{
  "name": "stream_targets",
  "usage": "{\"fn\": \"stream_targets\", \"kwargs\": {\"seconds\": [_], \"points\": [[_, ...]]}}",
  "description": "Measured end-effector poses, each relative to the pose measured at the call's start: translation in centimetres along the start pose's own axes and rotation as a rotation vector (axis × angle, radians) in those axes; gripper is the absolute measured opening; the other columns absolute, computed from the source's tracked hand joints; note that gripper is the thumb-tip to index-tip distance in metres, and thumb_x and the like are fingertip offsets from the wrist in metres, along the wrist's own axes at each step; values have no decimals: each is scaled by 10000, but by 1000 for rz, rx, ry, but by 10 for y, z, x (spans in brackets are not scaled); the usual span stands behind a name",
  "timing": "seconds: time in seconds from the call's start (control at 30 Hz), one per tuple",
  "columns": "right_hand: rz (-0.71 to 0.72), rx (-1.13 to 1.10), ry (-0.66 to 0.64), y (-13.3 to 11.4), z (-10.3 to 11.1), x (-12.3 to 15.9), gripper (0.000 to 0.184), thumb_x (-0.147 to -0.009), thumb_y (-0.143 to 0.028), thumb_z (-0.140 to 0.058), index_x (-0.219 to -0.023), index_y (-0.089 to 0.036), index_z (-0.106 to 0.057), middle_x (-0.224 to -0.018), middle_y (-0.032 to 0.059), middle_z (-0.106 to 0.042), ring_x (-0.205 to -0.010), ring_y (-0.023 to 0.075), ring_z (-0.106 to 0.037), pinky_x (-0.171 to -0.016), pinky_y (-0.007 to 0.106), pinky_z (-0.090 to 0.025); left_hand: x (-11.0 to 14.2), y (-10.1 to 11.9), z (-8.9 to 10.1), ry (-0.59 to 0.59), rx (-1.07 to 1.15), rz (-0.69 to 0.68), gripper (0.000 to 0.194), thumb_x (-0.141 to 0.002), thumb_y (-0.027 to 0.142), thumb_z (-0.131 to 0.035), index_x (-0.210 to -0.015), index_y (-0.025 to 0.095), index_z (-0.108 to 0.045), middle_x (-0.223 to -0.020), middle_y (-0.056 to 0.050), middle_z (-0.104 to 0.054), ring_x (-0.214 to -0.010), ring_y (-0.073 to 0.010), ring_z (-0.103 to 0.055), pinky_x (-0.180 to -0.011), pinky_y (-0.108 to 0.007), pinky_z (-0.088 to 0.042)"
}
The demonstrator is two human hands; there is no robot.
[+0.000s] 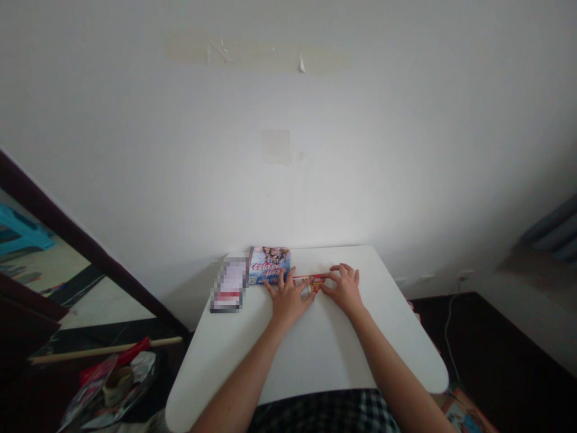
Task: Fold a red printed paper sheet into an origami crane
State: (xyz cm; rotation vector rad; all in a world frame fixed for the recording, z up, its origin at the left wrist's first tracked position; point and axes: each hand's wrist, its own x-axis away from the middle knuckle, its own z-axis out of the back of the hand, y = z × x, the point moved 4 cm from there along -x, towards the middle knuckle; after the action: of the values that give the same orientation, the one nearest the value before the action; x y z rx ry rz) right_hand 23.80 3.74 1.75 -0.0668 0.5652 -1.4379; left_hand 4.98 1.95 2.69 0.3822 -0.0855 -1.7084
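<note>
A narrow red, white and yellow printed piece (308,286), perhaps folded paper or a packet, lies on the white table (324,355). My left hand (288,300) rests with fingers spread, its thumb and index finger over the left part of that piece. At the piece's right end, the thumb and index finger of my right hand (346,290) close on the edge, while its other fingers are raised. Just behind my left hand is a blue printed booklet or box (269,264) with colourful figures, its near edge partly covered by my fingertips.
A blurred-out, phone-like object (229,285) lies at the table's left edge. The table's far side stands by the wall (288,198). On the floor at left are a wooden stick (108,349) and plastic bags (121,379); a cable (447,331) hangs at right.
</note>
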Motion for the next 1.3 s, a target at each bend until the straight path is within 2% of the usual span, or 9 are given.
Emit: {"fn": "stream_targets", "kwargs": {"seconds": [0.27, 0.43, 0.53, 1.0, 1.3], "points": [[-24, 27, 42, -1, 0, -1, 276, -828, -461, -710, -1095, -394, -720, -1258, 33, -594, -1328, 297, -376, -1142, 673, -168, -1, -3, -5, -22, -2, -22, 425, -915, 591, -453, -1329, 564, -549, -1606, 50, -364, -1490, -386, -205, -1111, -800, 24], [-24, 28, 47, -2, 0, -1, 265, -829, -454, -704, -1080, -371, -727, -1245, 43, -598, -1301, 294, -392, -1147, 664, -154, -2, -4, -6, -19, -3, -47, 454, -887, 569, -509, -1341, 586, -521, -1619, 73, -339, -1490, -427, -192, -1085, -833, 18], [-36, 7, 45, -2, 1, 0, 272, -826, -460, -704, -1079, -363, -724, -1243, 39, -596, -1284, 290, -408, -1145, 655, -170, -2, -4, -7, -24, -7, -44, 468, -884, 579, -514, -1353, 586, -506, -1626, 67, -327, -1497, -423, -181, -1083, -832, 24], [-43, -6, -37, -6, 5, 0, 383, -784, -470, -722, -1143, -344, -685, -1320, 54, -559, -1306, 301, -419, -1154, 663, -152, -2, -4, -7, -38, -41, -39, 478, -883, 607, -505, -1360, 581, -500, -1640, 58, -300, -1505, -419, -172, -1087, -829, 13], [-7, 2, -61, -6, 2, 1, 536, -734, -583, -736, -1201, -335, -649, -1354, 73, -530, -1320, 332, -407, -1136, 702, -150, -3, -5, -9, -49, -43, -44, 473, -890, 615, -496, -1361, 571, -506, -1645, 49, -290, -1516, -401, -150, -1088, -828, 10]]}}
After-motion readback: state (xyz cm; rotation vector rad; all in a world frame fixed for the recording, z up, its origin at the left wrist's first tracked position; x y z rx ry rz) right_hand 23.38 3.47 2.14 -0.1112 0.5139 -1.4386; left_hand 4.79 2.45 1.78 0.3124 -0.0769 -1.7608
